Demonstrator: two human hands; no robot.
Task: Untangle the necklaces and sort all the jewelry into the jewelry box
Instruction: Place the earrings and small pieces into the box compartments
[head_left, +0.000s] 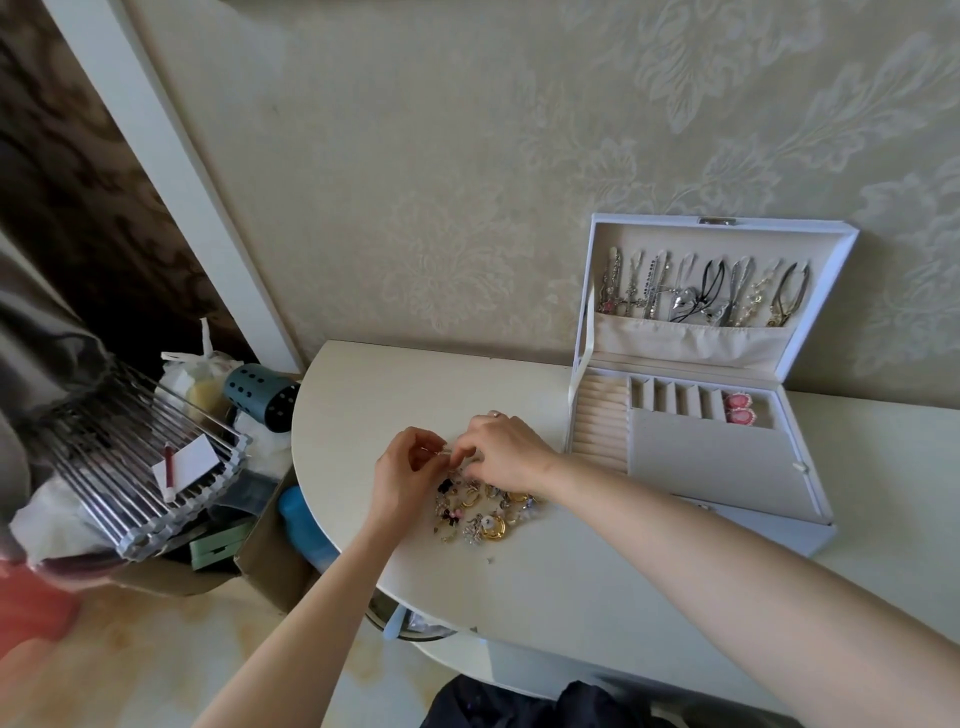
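Right forearm (727, 566): bare, crossed the bench (363, 395) from the lower right.
Left forearm (291, 639): bare, came up from the lower edge.
Left hand (402, 470): fingers curled, tips pinched a small thin piece (441, 451).
Right hand (506, 452): fingers curled down, tips pinched the same piece from the other side; ring (494, 414) on one finger.
Small thin piece: held just above the pile, too small to identify.
Jewelry pile (483, 514): loose heap on the bench, partly under both hands; gold hoops mixed with dark and pale bits.
Jewelry box (717, 457): open on the bench, right of the hands, lid upright against the wall.
Necklaces (691, 291): hung in a row inside the lid, lower ends in the lid pocket.
Pink earrings (740, 408): pair in the back-right compartment.
Metal rack (140, 457): off the bench, left, on top of a cardboard box (270, 561).
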